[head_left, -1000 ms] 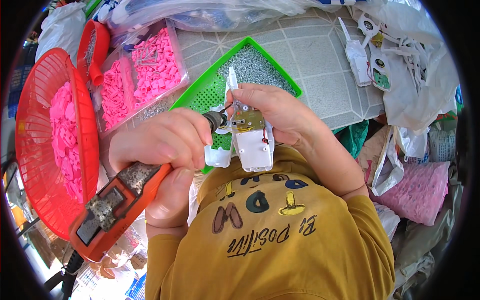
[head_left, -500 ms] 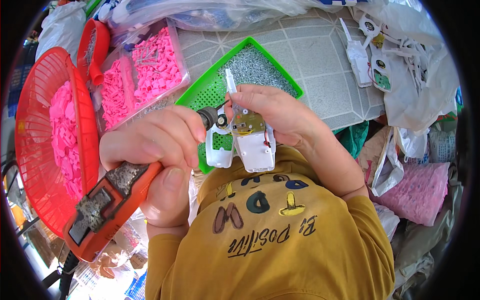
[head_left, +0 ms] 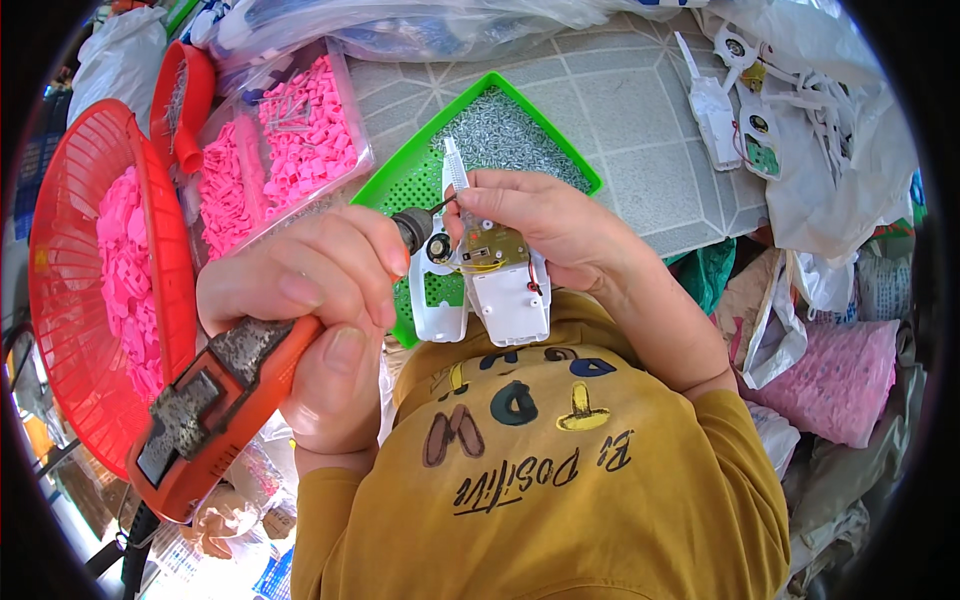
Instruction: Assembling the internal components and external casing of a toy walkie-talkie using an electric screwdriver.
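My left hand [head_left: 315, 300] grips an orange electric screwdriver [head_left: 215, 410], its dark tip [head_left: 415, 228] pointing right. The bit touches a small white plastic device [head_left: 500, 285] with an open back that shows a circuit board and a red wire. My right hand [head_left: 545, 215] holds that device from above, just over my chest in a mustard shirt. A second white shell half [head_left: 438, 300] hangs on its left side. Under both hands lies a green tray [head_left: 400, 185] filled with small silver screws.
A red basket [head_left: 75, 290] of pink plastic parts stands at the left, with clear bags of pink pieces [head_left: 285, 145] beside it. More white device shells [head_left: 735, 115] lie at the upper right on the tiled floor. Bags and a pink sack [head_left: 840, 380] crowd the right.
The screwdriver body has swung lower and further left while its tip stays at the device. The device has tilted slightly in my right hand.
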`<state>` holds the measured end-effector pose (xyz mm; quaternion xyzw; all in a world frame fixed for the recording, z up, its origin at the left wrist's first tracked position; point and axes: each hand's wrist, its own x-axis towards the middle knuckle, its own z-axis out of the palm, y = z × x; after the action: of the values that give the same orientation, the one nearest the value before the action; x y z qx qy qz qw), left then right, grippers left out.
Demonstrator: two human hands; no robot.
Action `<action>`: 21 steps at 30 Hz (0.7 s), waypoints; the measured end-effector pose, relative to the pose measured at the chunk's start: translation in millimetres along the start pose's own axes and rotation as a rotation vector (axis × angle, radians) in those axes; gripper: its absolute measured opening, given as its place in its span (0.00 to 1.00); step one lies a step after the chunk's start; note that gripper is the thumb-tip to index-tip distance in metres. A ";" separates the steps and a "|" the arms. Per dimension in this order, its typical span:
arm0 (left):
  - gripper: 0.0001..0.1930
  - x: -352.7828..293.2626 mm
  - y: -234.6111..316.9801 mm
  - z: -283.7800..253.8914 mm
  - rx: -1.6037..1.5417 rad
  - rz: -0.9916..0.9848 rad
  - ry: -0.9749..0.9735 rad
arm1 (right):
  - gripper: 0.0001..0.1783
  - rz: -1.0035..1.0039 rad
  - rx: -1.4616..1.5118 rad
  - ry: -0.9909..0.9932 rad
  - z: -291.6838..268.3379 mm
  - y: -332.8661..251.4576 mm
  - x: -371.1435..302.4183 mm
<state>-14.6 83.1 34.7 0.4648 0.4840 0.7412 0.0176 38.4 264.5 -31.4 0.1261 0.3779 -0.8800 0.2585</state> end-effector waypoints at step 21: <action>0.16 -0.7 4.1 -0.7 -0.029 -0.030 0.110 | 0.09 -0.002 0.037 -0.034 -4.2 0.0 1.0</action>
<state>-13.1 80.1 37.1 0.4155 0.4806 0.7722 0.0088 37.7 267.1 -34.7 0.1159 0.3570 -0.8892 0.2617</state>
